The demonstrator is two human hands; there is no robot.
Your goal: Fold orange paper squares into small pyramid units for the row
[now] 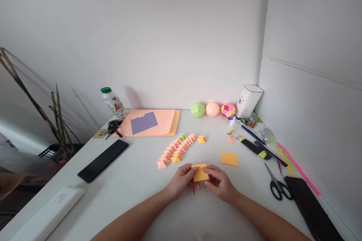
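Note:
Both hands meet over the white table [135,192] near its front middle. My left hand [182,181] and my right hand [219,183] pinch a small orange paper square [200,173] between them, its top edge folded over. Just behind the hands runs a row of folded pink paper pieces [177,148], with a few yellow and green ones among them. A flat orange paper square [229,159] lies to the right of the hands.
Three paper balls, green [197,109], peach [212,109] and pink-yellow [227,110], stand by the wall. Coloured sheets [151,122], a bottle [113,103] and keys [113,126] lie at the back left. Scissors [278,185], pens, a white box [249,100] and a dark phone [312,207] are on the right; a black bar [103,160] on the left.

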